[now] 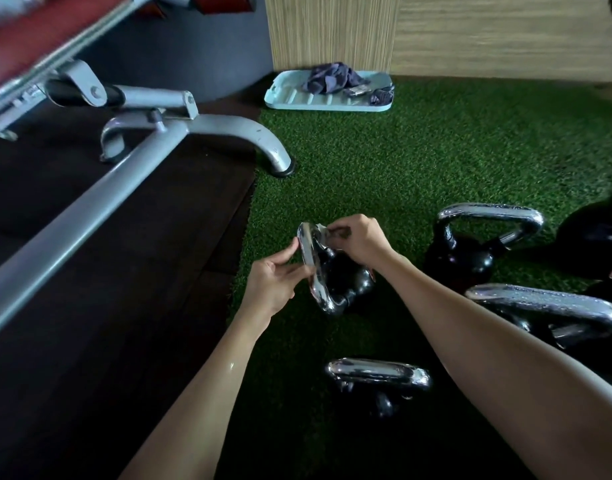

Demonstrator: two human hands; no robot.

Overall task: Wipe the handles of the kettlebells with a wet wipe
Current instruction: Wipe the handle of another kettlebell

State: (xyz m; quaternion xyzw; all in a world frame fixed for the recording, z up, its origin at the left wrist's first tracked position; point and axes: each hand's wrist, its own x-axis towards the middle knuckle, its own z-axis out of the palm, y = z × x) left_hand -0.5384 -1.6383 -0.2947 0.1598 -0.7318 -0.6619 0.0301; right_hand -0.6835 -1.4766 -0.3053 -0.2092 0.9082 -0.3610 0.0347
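Four chrome-handled weights sit within reach on the green artificial turf [436, 150]. At far left, a grey steel tubular frame [90, 206] carrying red padding stands on dark rubber flooring [107, 341].

Next comes the left hand [271, 284]. Its thumb and curled fingers [292, 250] pinch the left side of the polished chrome loop handle [313, 271] of a small black kettlebell [353, 277]. This kettlebell is tipped over on the turf with its handle turned towards the left hand.

The handle's long axis runs away from the person, with its far end leaning slightly left. At that far end the right hand [361, 242] closes its fingers [335, 231] on a crumpled white wet wipe [320, 229] and presses it against the bend of the bar. The rest of the bar therefore lies nearer the person than the wipe. A stroke towards the near bend would probably meet the left fingers midway.

Behind, against the wall, lies a pale blue plastic tray [297, 100] holding a dark cloth [332, 77]. In the foreground stands a second kettlebell [379, 375]. To the right stand a third kettlebell [488, 230] and a fourth kettlebell [546, 308], their handles beaded with droplets and untouched by either hand.
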